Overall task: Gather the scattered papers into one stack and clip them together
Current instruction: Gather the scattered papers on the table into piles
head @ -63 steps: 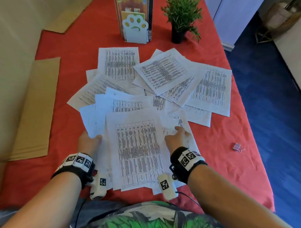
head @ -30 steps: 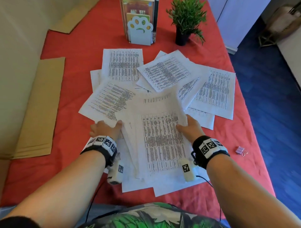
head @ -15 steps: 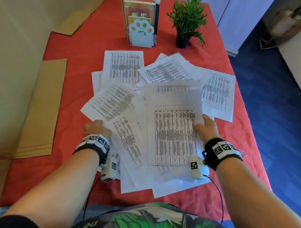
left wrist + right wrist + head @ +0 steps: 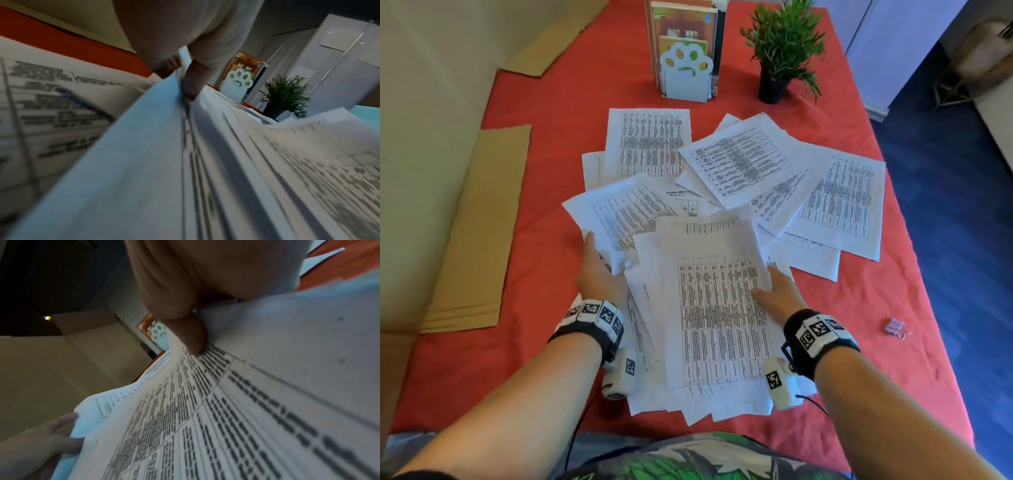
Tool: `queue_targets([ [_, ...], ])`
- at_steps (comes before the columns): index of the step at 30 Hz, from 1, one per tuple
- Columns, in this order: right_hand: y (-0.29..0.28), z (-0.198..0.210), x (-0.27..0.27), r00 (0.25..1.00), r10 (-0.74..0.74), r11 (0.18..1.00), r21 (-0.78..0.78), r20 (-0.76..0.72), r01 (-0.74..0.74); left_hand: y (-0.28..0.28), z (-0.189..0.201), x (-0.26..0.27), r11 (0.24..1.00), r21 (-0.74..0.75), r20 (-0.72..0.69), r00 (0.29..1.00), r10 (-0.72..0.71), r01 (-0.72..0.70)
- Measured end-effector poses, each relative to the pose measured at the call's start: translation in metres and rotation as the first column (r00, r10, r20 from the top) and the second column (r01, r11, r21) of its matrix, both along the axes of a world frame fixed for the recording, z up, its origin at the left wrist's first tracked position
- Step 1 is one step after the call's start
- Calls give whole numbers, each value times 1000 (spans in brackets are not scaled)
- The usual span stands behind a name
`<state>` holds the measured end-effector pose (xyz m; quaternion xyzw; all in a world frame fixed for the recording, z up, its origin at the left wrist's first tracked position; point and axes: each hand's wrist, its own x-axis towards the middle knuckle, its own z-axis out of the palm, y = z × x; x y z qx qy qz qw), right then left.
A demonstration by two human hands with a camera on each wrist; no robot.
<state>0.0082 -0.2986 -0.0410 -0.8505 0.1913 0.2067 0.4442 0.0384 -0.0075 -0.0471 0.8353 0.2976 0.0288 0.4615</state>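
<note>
A loose bundle of printed papers [image 4: 719, 308] lies near the front of the red tablecloth [image 4: 544, 260]. My left hand [image 4: 599, 274] grips the bundle's left edge, thumb [image 4: 191, 84] on top and fingers stretched under a lifted sheet [image 4: 619, 212]. My right hand [image 4: 779, 296] pinches the right edge, its thumb [image 4: 185, 324] pressed on the top page [image 4: 226, 418]. Several more sheets [image 4: 739, 161] are fanned out beyond, one at the far right [image 4: 839, 198]. A small lilac binder clip [image 4: 894, 327] sits on the cloth right of my right wrist, apart from the papers.
A paw-shaped book holder [image 4: 686, 73] with books and a potted plant [image 4: 780, 51] stand at the back. Flat cardboard pieces [image 4: 479, 226] lie along the left side. The table's right edge drops to blue floor [image 4: 962, 240].
Over two seconds both hands lifted the near sheets and pushed them into a bundle. Since half a second ago the bundle and right hand shifted left, and the left hand slid further under the left sheet.
</note>
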Motion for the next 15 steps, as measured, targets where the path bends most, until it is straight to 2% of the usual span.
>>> queue_targets([
  [5,-12,1,1,991,-126,989,82,33,123,7,2,-8,988,-153,28,999,31,-26],
  [11,-17,3,7,975,-193,979,85,106,185,19,5,-6,985,-155,-1,997,-78,77],
  [15,-10,1,10,989,-127,992,-13,70,128,15,8,-11,965,-198,31,985,-171,174],
])
